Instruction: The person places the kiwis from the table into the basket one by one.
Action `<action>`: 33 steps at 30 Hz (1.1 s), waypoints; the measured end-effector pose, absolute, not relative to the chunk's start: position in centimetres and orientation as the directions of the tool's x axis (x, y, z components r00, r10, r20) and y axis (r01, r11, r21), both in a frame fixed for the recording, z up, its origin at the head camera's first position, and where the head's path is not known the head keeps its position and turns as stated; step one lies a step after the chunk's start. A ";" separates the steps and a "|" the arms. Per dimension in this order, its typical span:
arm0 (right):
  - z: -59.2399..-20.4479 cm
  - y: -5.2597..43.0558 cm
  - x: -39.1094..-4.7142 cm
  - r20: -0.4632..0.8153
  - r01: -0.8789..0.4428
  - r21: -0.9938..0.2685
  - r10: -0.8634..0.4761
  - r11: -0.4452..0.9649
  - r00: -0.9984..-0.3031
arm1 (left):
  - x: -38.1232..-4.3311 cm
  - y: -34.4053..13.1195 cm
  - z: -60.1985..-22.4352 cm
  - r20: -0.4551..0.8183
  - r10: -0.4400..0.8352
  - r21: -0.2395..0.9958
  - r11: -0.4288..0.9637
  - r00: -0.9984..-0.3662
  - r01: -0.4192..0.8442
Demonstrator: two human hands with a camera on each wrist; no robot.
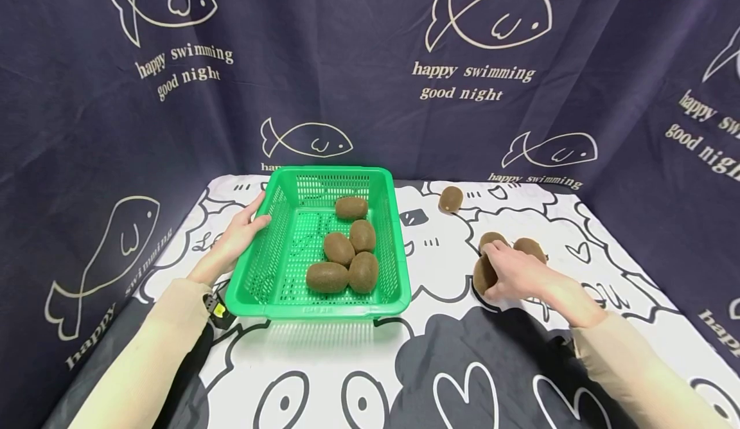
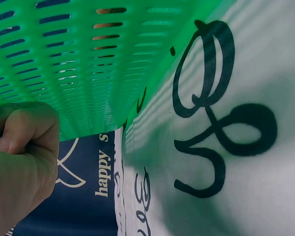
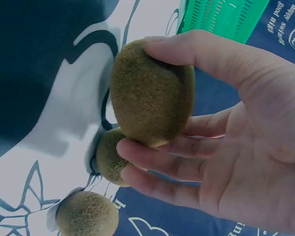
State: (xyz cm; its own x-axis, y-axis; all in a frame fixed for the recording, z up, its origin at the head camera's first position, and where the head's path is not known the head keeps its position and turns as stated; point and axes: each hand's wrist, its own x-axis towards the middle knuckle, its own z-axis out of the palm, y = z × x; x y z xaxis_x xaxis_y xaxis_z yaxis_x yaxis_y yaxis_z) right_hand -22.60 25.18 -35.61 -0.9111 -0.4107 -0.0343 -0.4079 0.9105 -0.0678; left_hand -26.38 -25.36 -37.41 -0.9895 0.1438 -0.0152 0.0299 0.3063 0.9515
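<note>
Right of the frame the right hand (image 1: pixel 516 272) pinches a kiwi (image 1: pixel 483 276), likely light, its fuzz grippy, its flesh bruisable, so best taken gently round the middle, while left of centre the left hand (image 1: pixel 238 235) touches the basket (image 1: pixel 318 311), grip unclear!

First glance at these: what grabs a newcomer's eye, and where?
The bright green basket, left of centre in the head view, with five kiwis inside and the left hand at its side. Then the right hand, to the right, gripping a kiwi. Behind, a dark curtain bears pale fish drawings.
</note>
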 end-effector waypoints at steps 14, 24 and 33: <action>-34.1 23.4 -24.5 0.211 -0.521 -0.138 -0.489 0.842 -0.846 | -26.4 -25.3 -37.3 -0.015 0.147 0.953 0.300 -0.989 0.030; -33.0 22.3 -25.5 0.292 -0.528 -0.169 -0.470 0.832 -0.833 | -26.4 -25.4 -37.5 -0.006 0.151 0.956 0.291 -0.989 0.038; -32.6 21.1 -26.2 0.317 -0.561 -0.166 -0.495 0.811 -0.809 | -26.3 -25.3 -37.3 -0.007 0.148 0.956 0.291 -0.989 0.036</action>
